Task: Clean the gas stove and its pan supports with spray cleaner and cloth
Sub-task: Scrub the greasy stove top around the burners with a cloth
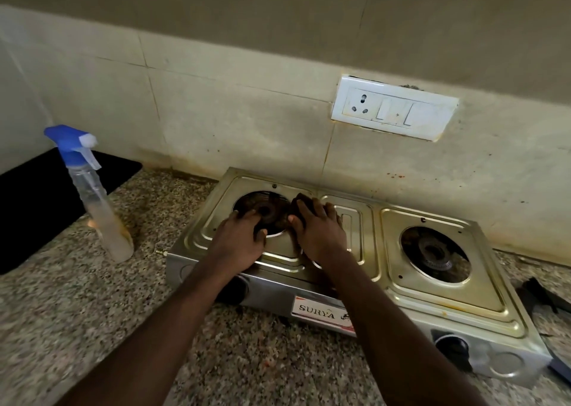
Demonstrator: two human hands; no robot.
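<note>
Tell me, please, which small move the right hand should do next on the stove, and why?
Probably sweep the right hand, which presses a dark cloth at the rim of the left burner, rightward over the stove top. The left hand braces there; yellowish stains show near the right burner.
</note>
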